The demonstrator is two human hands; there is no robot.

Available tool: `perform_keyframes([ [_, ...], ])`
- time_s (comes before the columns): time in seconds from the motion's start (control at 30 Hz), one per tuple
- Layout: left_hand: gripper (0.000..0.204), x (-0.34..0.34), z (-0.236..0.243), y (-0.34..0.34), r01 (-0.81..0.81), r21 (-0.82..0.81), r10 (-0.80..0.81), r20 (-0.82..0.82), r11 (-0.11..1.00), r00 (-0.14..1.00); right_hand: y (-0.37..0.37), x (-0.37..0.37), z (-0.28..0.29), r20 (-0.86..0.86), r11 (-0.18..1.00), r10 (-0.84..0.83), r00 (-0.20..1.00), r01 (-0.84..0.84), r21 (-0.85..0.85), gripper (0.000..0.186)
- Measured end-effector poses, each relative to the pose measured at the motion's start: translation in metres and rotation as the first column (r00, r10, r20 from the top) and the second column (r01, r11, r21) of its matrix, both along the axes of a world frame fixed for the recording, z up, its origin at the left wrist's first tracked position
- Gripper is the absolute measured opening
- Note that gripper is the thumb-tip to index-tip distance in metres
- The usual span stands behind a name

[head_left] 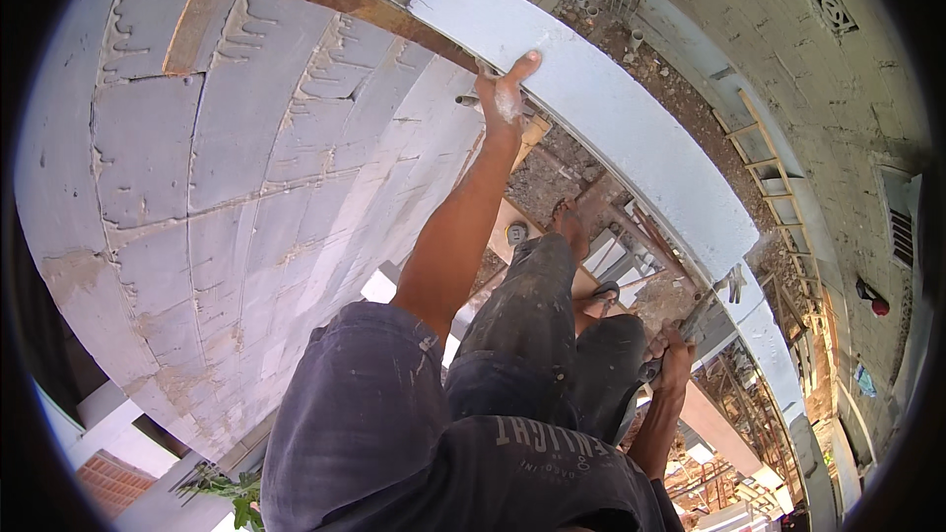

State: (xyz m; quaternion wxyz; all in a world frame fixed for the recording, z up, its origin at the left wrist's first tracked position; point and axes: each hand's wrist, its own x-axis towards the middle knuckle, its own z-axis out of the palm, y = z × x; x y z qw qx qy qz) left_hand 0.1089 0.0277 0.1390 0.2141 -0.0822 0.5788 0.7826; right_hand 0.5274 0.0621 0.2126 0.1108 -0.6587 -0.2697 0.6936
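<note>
A long white block [591,103] lies along the top of a narrow wall, running from upper middle toward the right. My left hand [505,89] grips its near edge, thumb on the top face and fingers curled out of sight beneath. White dust coats the wrist. Lower right, my right hand [673,360] is closed round the dark handle of a hand tool [650,370]; its kind cannot be made out. A small grey metal piece [735,284] sits at the block's lower end, where another pale block [764,325] continues the wall.
A grey block wall [227,167] with mortar joints fills the left. Below my bare feet [570,227] are planks and a round tape-like item [516,232]. Beyond the white block stand a wooden ladder [774,177] and a rough rendered wall [818,89]; rubble covers the ground between.
</note>
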Motion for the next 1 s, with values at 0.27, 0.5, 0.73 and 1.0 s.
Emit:
perform_keyframes([
  [0.27,0.076,-0.018,-0.017,0.019,-0.043,0.017,0.046,-0.260,0.999,0.965,0.012,0.139,-0.010,-0.465,0.812,-0.562,0.684,0.562,-0.157,0.022],
  [0.5,0.063,-0.015,-0.007,0.014,0.078,-0.101,-0.083,-0.048,0.992,0.995,-0.003,0.046,-0.031,-0.086,0.670,-0.742,0.665,0.741,-0.053,0.014],
  [0.73,0.064,-0.032,-0.010,-0.001,0.186,-0.142,-0.199,-0.081,0.972,0.977,0.000,0.067,0.012,-0.102,0.981,-0.188,0.977,0.192,0.025,0.018],
  [1.0,0.064,-0.032,-0.006,-0.001,0.207,-0.165,-0.224,-0.097,0.964,0.970,0.025,0.090,-0.063,-0.054,0.570,-0.815,0.577,0.814,0.109,0.012],
])
